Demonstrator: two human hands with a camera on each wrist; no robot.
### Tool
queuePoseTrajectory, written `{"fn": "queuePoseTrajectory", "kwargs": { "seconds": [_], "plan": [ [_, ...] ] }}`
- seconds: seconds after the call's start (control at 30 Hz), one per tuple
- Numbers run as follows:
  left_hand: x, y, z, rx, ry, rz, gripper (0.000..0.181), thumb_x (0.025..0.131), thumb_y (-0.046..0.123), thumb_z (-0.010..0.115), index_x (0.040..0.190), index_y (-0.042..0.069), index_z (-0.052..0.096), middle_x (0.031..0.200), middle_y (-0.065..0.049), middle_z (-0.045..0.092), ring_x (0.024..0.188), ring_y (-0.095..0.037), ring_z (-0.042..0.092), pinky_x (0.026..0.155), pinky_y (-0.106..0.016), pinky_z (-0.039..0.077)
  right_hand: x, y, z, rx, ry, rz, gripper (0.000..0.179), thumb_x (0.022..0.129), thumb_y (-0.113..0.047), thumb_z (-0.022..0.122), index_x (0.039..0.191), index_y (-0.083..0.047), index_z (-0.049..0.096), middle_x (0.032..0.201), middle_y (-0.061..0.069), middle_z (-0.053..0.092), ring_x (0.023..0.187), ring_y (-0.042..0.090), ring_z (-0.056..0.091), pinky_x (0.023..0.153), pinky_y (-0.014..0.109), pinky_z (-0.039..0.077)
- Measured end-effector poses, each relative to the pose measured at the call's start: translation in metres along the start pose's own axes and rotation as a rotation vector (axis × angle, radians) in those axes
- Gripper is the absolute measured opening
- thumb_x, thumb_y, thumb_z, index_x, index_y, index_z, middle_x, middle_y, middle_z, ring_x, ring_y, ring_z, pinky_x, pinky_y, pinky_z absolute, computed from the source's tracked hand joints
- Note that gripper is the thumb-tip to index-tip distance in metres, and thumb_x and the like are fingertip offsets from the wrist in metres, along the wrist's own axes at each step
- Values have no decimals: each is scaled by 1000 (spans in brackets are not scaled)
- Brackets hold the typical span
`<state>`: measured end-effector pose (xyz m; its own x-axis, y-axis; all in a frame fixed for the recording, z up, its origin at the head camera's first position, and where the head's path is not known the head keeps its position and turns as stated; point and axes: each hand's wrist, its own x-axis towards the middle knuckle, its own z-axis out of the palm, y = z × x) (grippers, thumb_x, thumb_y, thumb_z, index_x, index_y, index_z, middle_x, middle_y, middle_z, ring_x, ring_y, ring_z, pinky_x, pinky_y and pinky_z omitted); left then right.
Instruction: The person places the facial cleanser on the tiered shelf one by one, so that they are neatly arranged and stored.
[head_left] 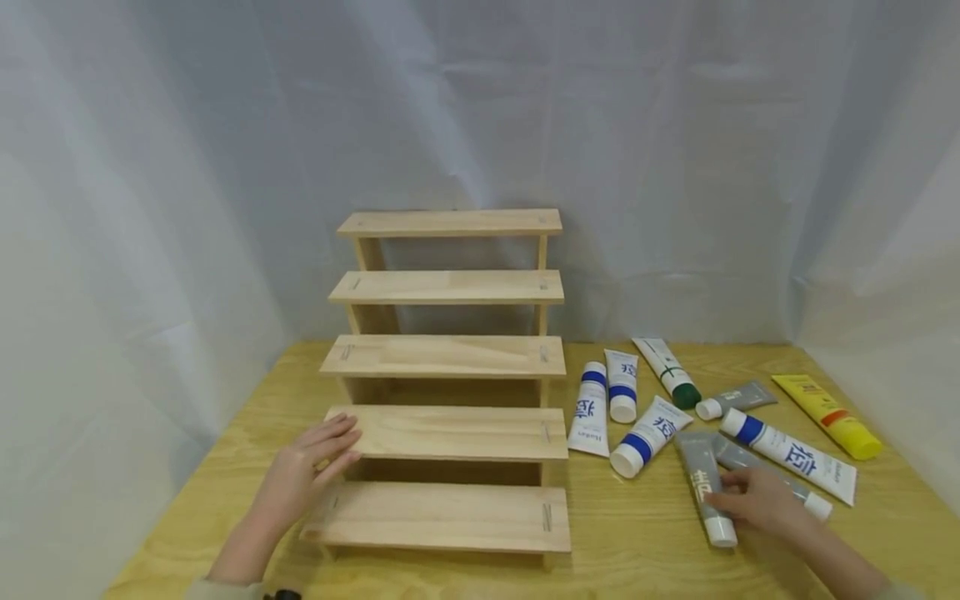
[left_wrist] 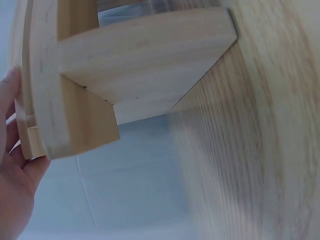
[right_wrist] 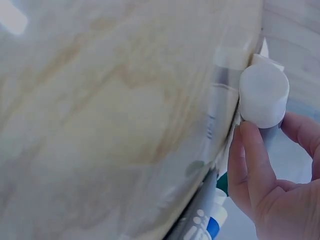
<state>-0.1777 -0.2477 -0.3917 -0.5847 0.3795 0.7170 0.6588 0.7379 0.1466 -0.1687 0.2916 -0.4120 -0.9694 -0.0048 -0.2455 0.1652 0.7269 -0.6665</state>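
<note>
My left hand (head_left: pixel 303 462) rests on the left end of a stepped wooden display rack (head_left: pixel 442 354), at the second board from the bottom. In the left wrist view the fingers (left_wrist: pixel 10 90) touch the board's end and edge. On the right, my right hand (head_left: pixel 768 504) pinches a grey tube (head_left: pixel 701 479) near its white cap, between thumb and fingers. The right wrist view has that white cap (right_wrist: pixel 264 95) close up above the fingertips. A second grey tube (head_left: pixel 750 460) lies partly hidden behind the right hand, its white cap showing.
Several white tubes with blue bands (head_left: pixel 648 437) lie right of the rack. Behind them are a white tube with a green cap (head_left: pixel 667 371) and a small grey tube (head_left: pixel 742 400). A yellow tube (head_left: pixel 825 412) lies far right. Pale sheeting (head_left: pixel 637 167) surrounds the wooden table (head_left: pixel 615 542).
</note>
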Motion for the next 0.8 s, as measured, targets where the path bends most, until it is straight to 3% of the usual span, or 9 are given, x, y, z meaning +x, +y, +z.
{"fn": "queuePoseTrajectory", "kwargs": {
  "seconds": [0.3,0.8],
  "plan": [
    [0,1,0,-5,5,-6,30,69,13,72,94,-3,67,105,-15,62,98,-32,56,96,-10,28,-1,-11,-5,153,10,41,75,74,-30,72,117,20,36,97,23,56,79,21,58,65,33,55],
    [0,1,0,-10,28,4,29,70,16,71,92,-3,67,103,-15,62,96,-32,57,96,-10,28,1,-46,-8,128,78,-30,74,74,-39,69,121,10,40,112,24,50,93,29,53,70,33,52]
  ]
}}
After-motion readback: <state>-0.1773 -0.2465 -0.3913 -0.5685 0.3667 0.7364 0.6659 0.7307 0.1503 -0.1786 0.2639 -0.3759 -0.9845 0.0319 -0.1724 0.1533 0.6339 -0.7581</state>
